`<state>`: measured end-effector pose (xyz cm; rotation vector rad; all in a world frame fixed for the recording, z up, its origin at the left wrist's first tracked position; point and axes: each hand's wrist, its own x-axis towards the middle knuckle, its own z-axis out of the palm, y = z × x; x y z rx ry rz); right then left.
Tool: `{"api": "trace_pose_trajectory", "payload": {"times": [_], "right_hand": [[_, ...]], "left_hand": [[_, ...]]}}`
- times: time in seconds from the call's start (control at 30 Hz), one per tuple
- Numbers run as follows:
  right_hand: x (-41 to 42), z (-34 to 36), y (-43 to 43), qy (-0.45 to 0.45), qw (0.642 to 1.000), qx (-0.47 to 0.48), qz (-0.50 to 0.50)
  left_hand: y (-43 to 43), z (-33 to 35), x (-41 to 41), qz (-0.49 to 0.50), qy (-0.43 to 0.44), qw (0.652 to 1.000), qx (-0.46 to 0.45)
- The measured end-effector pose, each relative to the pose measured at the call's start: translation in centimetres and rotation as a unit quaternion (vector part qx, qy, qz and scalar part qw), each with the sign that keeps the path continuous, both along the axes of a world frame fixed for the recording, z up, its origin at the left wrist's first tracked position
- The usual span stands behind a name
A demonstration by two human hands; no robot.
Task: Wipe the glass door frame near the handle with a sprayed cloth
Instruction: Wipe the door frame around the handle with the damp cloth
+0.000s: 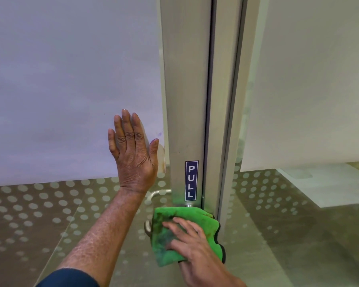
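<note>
A grey metal door frame [186, 83] runs upright through the middle, with a blue PULL sticker [191, 180] low on it. My right hand [197, 251] presses a folded green cloth [182, 222] flat against the frame just below the sticker, fingers spread over it. The cloth covers most of the metal handle [156, 193], whose curved bar shows to the cloth's left. My left hand [133, 150] lies flat and open on the frosted glass [71, 90] left of the frame, holding nothing.
A second glass panel [311, 90] with frosted film stands right of the frame. Below the film both panes carry a dotted pattern [40, 204], with floor visible through them.
</note>
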<state>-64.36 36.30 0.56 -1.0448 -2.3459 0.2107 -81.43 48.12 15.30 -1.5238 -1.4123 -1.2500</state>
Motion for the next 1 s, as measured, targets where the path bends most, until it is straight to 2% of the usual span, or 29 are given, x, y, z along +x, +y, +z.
{"api": "trace_pose_trajectory", "payload": {"times": [0.3,0.53,0.77,0.9,1.0], "right_hand": [[-0.3,2.1,-0.4,0.059,0.994,-0.094,-0.025],[-2.7,4.6,1.9,-0.081,0.986,-0.126,-0.078],[-4.9,4.5,2.8,-0.202,0.971,-0.083,-0.091],[-5.7,5.1,3.2,-0.210,0.969,-0.094,-0.089],[-5.5,4.9,3.3,-0.171,0.977,-0.100,-0.084]], "left_hand": [[0.0,0.0,0.1,0.004,0.002,1.000,-0.002],[0.1,-0.1,0.0,0.000,0.005,1.000,0.001],[0.1,-0.1,-0.1,-0.003,0.005,1.000,0.003],[0.2,-0.2,0.0,0.003,0.004,1.000,0.006],[0.3,-0.3,-0.1,0.003,0.006,1.000,0.006]]}}
